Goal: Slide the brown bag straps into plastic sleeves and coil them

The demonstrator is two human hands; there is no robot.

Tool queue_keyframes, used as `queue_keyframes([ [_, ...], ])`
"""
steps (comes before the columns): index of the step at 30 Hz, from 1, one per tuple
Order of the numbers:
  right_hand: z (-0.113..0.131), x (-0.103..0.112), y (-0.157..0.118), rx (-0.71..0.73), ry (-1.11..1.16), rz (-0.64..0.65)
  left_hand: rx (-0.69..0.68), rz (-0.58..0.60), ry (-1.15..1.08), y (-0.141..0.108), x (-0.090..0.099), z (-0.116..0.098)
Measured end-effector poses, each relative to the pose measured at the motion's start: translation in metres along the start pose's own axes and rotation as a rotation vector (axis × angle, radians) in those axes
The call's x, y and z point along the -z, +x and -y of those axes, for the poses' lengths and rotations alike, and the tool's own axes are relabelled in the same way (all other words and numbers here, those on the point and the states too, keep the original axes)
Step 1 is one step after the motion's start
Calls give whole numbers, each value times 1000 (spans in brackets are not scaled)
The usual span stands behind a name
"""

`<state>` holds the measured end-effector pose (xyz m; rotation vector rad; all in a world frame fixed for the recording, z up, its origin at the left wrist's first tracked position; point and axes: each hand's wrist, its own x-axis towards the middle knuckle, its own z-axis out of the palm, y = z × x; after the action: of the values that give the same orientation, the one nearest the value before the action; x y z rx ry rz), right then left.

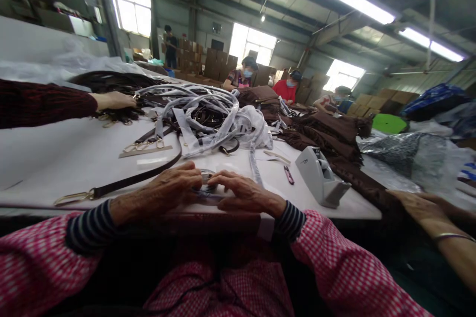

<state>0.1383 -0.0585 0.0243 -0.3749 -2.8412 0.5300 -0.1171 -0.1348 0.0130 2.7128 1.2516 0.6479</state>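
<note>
At the front edge of the white table, my left hand and my right hand face each other, fingers bent inward. Between the fingertips is a small shiny piece with clear film around it; its kind is too blurred to make out. A dark brown strap with a gold clasp lies beside my left hand. Past my right fingers runs a strap in a clear plastic sleeve. Just ahead is a tangled pile of plastic-wrapped straps.
A grey tape dispenser and small thread snips are to the right. Brown fabric pieces lie behind them. A co-worker's hand touches straps at left; another co-worker's hand rests on brown fabric at right.
</note>
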Motion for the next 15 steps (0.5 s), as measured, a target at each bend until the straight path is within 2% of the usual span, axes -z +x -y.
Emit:
queue_keyframes([
  [5,-8,2,13,48,-194,-7,-19,59,-112,8,6,20],
  [9,-22,-10,19,18,-143,-120,-4,122,-98,6,12,31],
  [12,-31,-18,25,-34,-20,-139,45,148,-45,9,12,26],
  [15,-32,-23,30,-48,42,-143,110,86,150,15,-3,10],
])
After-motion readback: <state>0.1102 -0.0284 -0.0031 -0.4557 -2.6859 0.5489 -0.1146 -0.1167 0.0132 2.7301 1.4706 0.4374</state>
